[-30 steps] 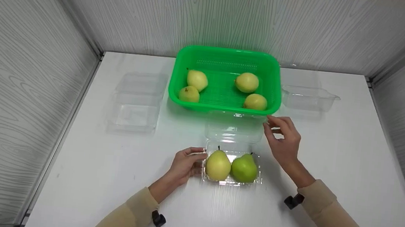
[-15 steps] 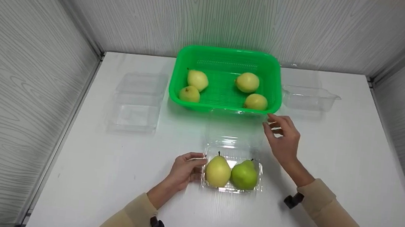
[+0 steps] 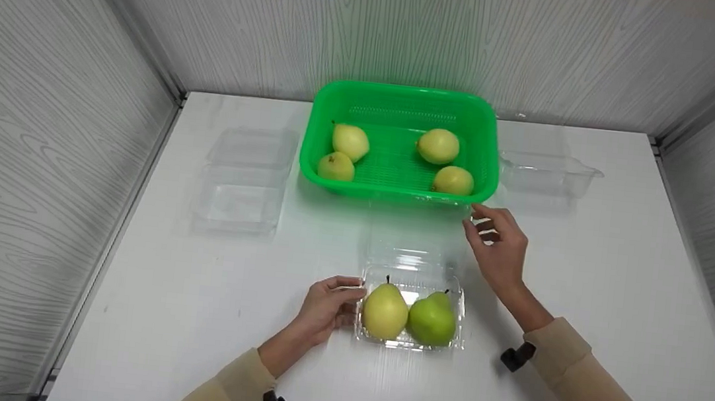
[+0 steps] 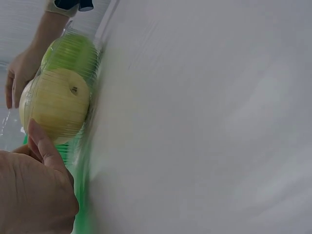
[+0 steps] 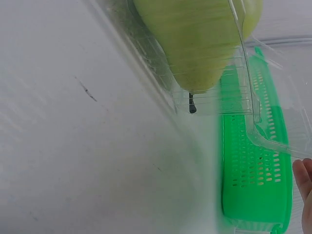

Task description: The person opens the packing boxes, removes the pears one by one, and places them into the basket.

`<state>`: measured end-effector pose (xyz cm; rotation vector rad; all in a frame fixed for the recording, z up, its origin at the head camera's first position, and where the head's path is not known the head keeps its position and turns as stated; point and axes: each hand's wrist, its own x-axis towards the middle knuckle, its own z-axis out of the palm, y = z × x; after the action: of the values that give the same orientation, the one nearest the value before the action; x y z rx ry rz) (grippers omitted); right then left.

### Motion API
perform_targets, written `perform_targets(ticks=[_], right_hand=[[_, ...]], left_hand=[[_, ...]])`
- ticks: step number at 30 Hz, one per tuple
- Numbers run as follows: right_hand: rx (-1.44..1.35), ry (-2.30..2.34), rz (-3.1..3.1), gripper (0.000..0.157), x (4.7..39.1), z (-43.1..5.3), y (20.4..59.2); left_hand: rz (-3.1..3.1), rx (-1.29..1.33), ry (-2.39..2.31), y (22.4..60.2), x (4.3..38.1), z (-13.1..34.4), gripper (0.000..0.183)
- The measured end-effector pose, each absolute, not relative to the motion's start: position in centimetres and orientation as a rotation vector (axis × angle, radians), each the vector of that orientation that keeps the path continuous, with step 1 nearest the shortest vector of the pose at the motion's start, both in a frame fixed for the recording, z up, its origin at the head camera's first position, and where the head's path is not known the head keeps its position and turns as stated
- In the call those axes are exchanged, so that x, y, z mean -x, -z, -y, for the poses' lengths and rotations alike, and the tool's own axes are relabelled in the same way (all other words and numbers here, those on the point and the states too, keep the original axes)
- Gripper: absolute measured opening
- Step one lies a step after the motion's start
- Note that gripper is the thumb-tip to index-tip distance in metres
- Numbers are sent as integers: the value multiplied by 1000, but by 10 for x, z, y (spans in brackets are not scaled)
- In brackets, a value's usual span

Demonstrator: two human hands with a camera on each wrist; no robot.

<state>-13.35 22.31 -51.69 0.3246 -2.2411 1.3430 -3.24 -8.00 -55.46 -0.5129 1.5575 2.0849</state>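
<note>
A clear plastic clamshell container (image 3: 409, 344) stands with its lid raised on the table in front of me. Inside it a yellow pear (image 3: 385, 312) sits to the left of a green pear (image 3: 432, 319); both stems point away from me. My left hand (image 3: 327, 307) grips the container's left side, the thumb at the rim. At the lid's far right corner, my right hand (image 3: 500, 245) pinches the edge of the transparent lid (image 3: 411, 257). In the right wrist view, the fingertips (image 5: 299, 168) meet that lid edge.
Behind the container stands a green basket (image 3: 391, 191) with several yellow pears (image 3: 437, 146). An open clear container (image 3: 240, 208) lies at the left, and another clear container (image 3: 547, 175) stands right of the basket. Walls enclose the table (image 3: 170, 340) at the back and sides.
The container with both pears has slid toward me, and my left hand has come along with it. My right hand has stayed nearly in place at the lid's corner.
</note>
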Motion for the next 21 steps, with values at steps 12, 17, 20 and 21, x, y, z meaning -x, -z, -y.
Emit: perform_targets(ticks=[12, 17, 20, 21], right_hand=[[-256, -1410, 2269, 27, 132, -223, 530], [-226, -1399, 2307, 23, 128, -219, 530], [-226, -1398, 2312, 21, 122, -214, 521], [-226, -1400, 2312, 21, 121, -213, 518]], left_hand=[[-1550, 504, -2084, 556, 26, 80, 36], [-1552, 512, -2079, 556, 25, 79, 35], [-1561, 517, -2074, 556, 24, 79, 35], [-1565, 515, -2073, 555, 24, 79, 35]])
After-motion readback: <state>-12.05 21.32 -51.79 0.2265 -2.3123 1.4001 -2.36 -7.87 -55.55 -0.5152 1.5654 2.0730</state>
